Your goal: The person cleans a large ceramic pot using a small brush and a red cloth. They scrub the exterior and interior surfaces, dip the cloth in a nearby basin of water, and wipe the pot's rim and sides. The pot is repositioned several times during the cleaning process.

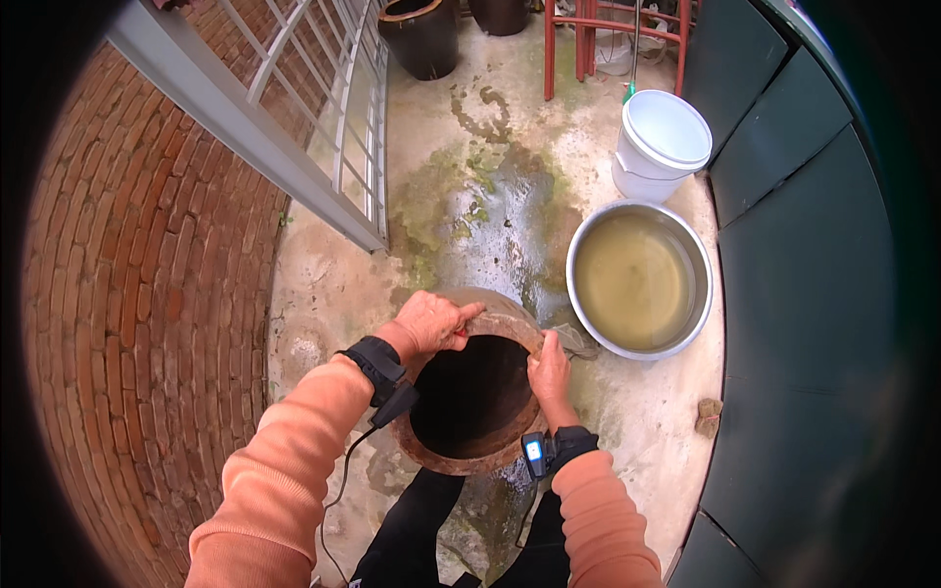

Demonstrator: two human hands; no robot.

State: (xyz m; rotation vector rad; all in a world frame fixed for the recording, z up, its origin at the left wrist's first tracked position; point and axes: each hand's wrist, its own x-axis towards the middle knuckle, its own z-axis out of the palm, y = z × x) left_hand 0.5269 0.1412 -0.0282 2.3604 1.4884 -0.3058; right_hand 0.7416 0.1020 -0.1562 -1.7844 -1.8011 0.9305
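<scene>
Between the brick wall [147, 294] and the dark green panels [804, 265], I have a heavy-looking clay jar [469, 402] right in front of the body, close to the legs, over the damp concrete floor [627, 461]. Its wide mouth leans toward my camera, so I look down into a dark inside; the base is hidden from me, and I judge the tilt is what makes a hold on the rim sensible.

My hands stand apart at the far side of that rim. The right hand [551, 374] is clamped on the rim's right side, thumb uppermost, which I think steadies the jar against rolling. The left hand [431, 321] curls over the upper left, forefinger stretched along the edge; something small and red shows by its fingertips, but I cannot tell whether it is pinched there or how firmly the rim is gripped.

To the right, within easy reach, sits a metal basin [702, 284] of cloudy yellowish water [632, 279], with a white bucket [647, 178] just beyond it; I take that side as the wet station, kept well apart from the open gate [260, 137] on the left
</scene>
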